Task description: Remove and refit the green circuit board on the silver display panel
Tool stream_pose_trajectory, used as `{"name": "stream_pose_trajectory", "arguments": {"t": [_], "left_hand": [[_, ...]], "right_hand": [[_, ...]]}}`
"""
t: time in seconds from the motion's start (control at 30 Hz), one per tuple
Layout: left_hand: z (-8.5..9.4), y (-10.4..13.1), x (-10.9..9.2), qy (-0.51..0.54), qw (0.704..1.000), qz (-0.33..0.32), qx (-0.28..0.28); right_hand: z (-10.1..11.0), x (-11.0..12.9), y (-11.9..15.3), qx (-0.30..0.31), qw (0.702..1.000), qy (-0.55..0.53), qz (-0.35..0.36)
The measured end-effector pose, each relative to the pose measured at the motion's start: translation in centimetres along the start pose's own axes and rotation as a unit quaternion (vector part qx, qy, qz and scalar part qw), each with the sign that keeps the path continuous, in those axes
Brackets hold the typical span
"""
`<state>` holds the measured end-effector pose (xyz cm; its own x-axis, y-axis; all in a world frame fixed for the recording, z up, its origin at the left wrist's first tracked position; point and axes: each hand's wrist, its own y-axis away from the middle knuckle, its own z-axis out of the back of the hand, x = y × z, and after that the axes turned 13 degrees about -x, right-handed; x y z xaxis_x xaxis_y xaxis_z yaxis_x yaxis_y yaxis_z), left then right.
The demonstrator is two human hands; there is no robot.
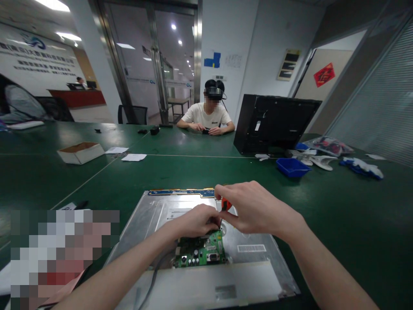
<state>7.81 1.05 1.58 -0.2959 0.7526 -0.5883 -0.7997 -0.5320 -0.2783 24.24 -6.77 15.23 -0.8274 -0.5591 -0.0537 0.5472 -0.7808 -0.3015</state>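
Note:
A screwdriver (226,204) with a red and black handle is in my right hand (258,210), its shaft pointing down at the upper right corner of a green circuit board (204,253). My left hand (197,221) is closed in a pinch beside the shaft, over the board's upper edge; what its fingertips hold is hidden. Under both hands lies the silvery metal back of a display panel (254,245). A narrow blue circuit strip (180,193) runs along the panel's far edge, and a grey cable (154,277) comes from the board's left side.
Across the green table (180,168) sits a person (210,113) handling a small dark object. A black monitor (277,122), blue tray (293,168) and gloves (363,167) are at the right. An open box (80,153) and papers (134,157) lie left.

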Motion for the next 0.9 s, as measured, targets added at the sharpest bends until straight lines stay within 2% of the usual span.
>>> {"name": "stream_pose_trajectory", "arguments": {"t": [0.17,0.37,0.6,0.8,0.9], "left_hand": [[-0.05,0.0,0.13,-0.01,1.0,-0.009,-0.001],[-0.11,0.08,0.3,-0.008,1.0,-0.005,-0.003],[-0.01,0.04,0.07,-0.006,1.0,-0.004,0.001],[-0.24,0.14,0.43,-0.014,1.0,0.0,-0.005],[-0.21,0.13,0.35,-0.015,1.0,-0.005,-0.001]], "right_hand": [[-0.48,-0.23,-0.09,-0.008,0.999,0.048,-0.014],[0.04,-0.14,0.19,-0.009,1.0,-0.01,0.004],[-0.27,-0.08,-0.15,0.008,0.998,0.055,-0.016],[0.19,0.13,0.05,0.011,1.0,0.004,-0.005],[0.07,0.13,0.13,0.001,1.0,0.017,-0.003]]}}
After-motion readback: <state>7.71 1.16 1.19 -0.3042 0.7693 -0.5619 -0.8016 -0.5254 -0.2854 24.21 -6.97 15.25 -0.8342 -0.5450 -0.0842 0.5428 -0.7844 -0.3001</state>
